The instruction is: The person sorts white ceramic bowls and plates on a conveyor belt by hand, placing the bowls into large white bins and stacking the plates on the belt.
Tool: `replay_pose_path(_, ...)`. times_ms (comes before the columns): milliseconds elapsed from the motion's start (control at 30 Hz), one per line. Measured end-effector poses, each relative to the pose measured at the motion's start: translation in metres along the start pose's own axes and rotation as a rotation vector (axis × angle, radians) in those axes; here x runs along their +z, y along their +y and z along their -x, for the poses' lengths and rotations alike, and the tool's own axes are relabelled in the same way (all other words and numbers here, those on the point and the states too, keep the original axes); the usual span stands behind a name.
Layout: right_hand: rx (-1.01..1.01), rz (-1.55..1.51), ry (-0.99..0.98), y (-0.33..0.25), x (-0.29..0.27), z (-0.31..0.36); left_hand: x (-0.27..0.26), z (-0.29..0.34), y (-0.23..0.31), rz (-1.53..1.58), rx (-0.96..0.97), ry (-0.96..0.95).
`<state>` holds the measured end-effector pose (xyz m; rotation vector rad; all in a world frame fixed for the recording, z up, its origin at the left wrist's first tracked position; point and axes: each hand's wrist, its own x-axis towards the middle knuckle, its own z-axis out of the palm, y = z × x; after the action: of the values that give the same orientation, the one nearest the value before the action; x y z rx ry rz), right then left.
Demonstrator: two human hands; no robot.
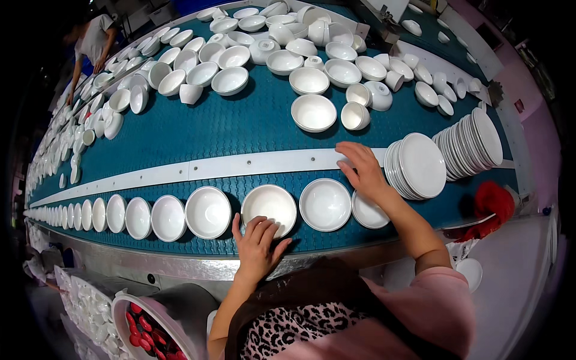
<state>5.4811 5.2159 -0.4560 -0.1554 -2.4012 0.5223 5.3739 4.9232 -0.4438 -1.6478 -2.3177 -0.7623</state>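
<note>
A row of round white bowls sits along the near strip of the teal conveyor belt. My left hand point(258, 243) reaches over the near rim of one bowl point(269, 201), fingers apart and touching it, thumb out to the right. To the right of it are another white bowl point(325, 204) and a smaller white dish point(367, 213), partly covered by my right forearm. My right hand point(365, 171) is above the white divider rail point(240, 164), fingers spread and curved, holding nothing. Beside it leans a stack of white plates point(422, 165).
A second plate stack point(483, 138) stands farther right, near a red cloth point(495, 207). Many bowls and cups crowd the belt's far side, including a large bowl point(314, 113). Below left is a bucket point(174, 318) of red pieces. Another person point(96, 39) works at far left.
</note>
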Motion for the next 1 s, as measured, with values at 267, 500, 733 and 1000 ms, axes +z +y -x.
replay_pose_path(267, 0.182, 0.001, 0.134, 0.074, 0.105, -0.160, 0.017, -0.009, 0.022, 0.135, 0.025, 0.092)
replay_pose_path(500, 0.363, 0.151, -0.156, 0.092, 0.142, -0.155, 0.035, -0.008, 0.052, 0.176, 0.041, 0.120)
replay_pose_path(733, 0.105, -0.065, -0.209, 0.082, 0.074, -0.053, 0.051, -0.012, 0.079, 0.218, 0.043, 0.148)
replay_pose_path(1000, -0.008, 0.004, -0.303, 0.073, -0.041, 0.047, 0.063, -0.032, 0.107, 0.145, 0.039, 0.121)
